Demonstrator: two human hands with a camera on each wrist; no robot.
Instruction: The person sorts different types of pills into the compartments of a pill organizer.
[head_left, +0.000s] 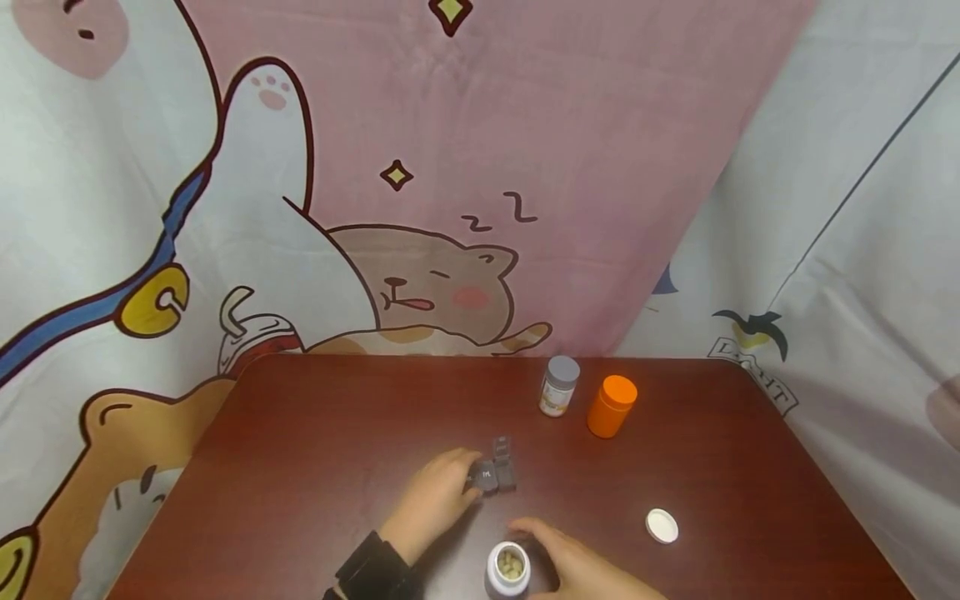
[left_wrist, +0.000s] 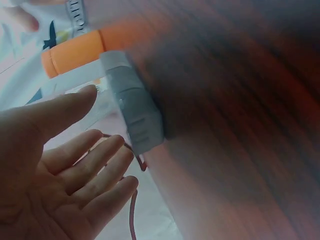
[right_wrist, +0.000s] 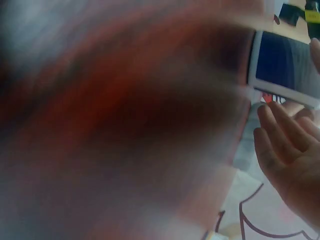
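A small dark grey pill organizer (head_left: 487,477) lies mid-table in the head view, one lettered lid flipped up at its far right end. Beside its left end is my left hand (head_left: 438,500); the left wrist view shows relaxed, parted fingers next to the grey pill organizer (left_wrist: 132,105), with nothing gripped. An uncapped white pill bottle (head_left: 508,571) stands upright near the front, pale tablets or capsules showing in its mouth. My right hand (head_left: 581,567) is spread at the bottle's right side. Whether it touches the bottle cannot be told. The right wrist view shows its fingers loosely extended.
A white cap (head_left: 662,526) lies to the right on the brown table (head_left: 337,433). Toward the back stand a grey-lidded bottle (head_left: 559,386) and an orange bottle (head_left: 612,406). A printed cartoon cloth (head_left: 600,167) hangs behind the table.
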